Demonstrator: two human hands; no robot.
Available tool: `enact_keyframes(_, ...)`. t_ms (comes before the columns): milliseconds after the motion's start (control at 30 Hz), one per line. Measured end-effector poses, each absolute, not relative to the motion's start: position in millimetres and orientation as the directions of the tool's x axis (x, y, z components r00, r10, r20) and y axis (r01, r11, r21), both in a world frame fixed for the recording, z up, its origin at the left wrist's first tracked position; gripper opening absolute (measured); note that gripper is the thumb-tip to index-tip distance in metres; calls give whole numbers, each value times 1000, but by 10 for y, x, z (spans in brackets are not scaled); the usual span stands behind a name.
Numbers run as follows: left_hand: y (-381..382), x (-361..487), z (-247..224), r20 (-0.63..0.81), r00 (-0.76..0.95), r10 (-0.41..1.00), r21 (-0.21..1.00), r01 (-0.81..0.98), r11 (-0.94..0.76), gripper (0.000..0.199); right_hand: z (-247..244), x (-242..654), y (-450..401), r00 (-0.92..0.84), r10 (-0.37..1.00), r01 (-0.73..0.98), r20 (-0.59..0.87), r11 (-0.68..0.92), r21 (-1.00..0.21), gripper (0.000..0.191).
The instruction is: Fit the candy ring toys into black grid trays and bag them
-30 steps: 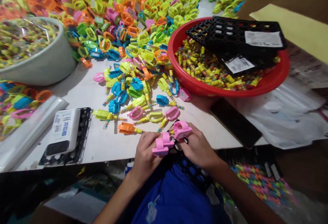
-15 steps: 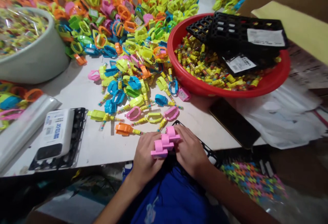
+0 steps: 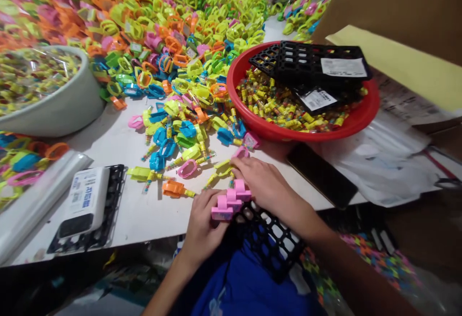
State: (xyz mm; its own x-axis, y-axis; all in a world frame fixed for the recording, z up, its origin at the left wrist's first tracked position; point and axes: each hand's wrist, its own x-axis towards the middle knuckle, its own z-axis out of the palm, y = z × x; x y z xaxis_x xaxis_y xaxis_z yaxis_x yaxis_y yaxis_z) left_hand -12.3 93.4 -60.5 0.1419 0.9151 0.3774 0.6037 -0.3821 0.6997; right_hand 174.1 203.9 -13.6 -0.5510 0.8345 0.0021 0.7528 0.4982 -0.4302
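My left hand (image 3: 205, 222) is closed around the near end of a black grid tray (image 3: 278, 271), where several pink toy watches (image 3: 223, 210) stand in a row. The tray slants over my lap. My right hand (image 3: 265, 181) reaches over the tray to the table, its fingers bent onto a pink toy watch (image 3: 241, 152); the thumb is mostly hidden. Touching or close beside those fingers is a yellow-green toy watch (image 3: 221, 170). An orange toy watch (image 3: 173, 189) with a candy tube lies left of my hands.
A red basin (image 3: 288, 135) of candy tubes holds black trays on top. Behind is a heap of coloured toy watches (image 3: 151, 27). A grey-white tub (image 3: 72, 99) and a white device (image 3: 84, 200) stand left; a dark phone (image 3: 321, 176) lies at the right edge.
My right hand has left the tray's pink watches and moved forward to the watches on the table, uncovering the grid. The view has tilted up a little.
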Motion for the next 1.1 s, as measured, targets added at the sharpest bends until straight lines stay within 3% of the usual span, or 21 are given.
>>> enact_keyframes(100, 947, -120, -604, 338, 160, 927, 703, 613, -362, 34, -150, 1775, 1989, -514, 856, 803, 55, 503, -319, 26)
enact_keyframes(167, 955, -112, -605, 329, 180, 927, 691, 623, -366, 36, -170, 1843, 1955, -470, 880, 814, 72, 463, -351, 27)
enact_keyframes(333, 957, -104, -623, 341, 207, 917, 668, 634, -391, 30, -252, 2072, 1868, -176, 976, 675, 131, 216, -705, 15)
enact_keyframes(467, 961, -104, -627, 314, 182, 932, 687, 634, -355, 20, -214, 2193, 1755, -12, 999, 310, 38, 39, -950, 39)
enact_keyframes(533, 971, -106, -613, 312, 174, 934, 700, 623, -350, 19, -182, 2216, 1683, -34, 999, 149, -35, -30, -988, 47)
enact_keyframes(600, 982, -109, -590, 321, 173, 931, 707, 610, -357, 21, -184, 2221, 1614, -51, 996, 103, -68, -62, -993, 49)
enact_keyframes(767, 994, -111, -554, 335, 202, 920, 691, 611, -386, 30, -342, 2190, 1519, -86, 993, 231, -83, -61, -971, 26)
enact_keyframes(900, 981, -114, -574, 337, 233, 912, 683, 606, -408, 34, -385, 2178, 1554, -209, 972, 291, -102, -38, -956, 14)
enact_keyframes(1100, 950, -137, -592, 247, 263, 933, 724, 590, -358, 30, -227, 2270, 1632, -390, 921, 360, -14, 139, -922, 18)
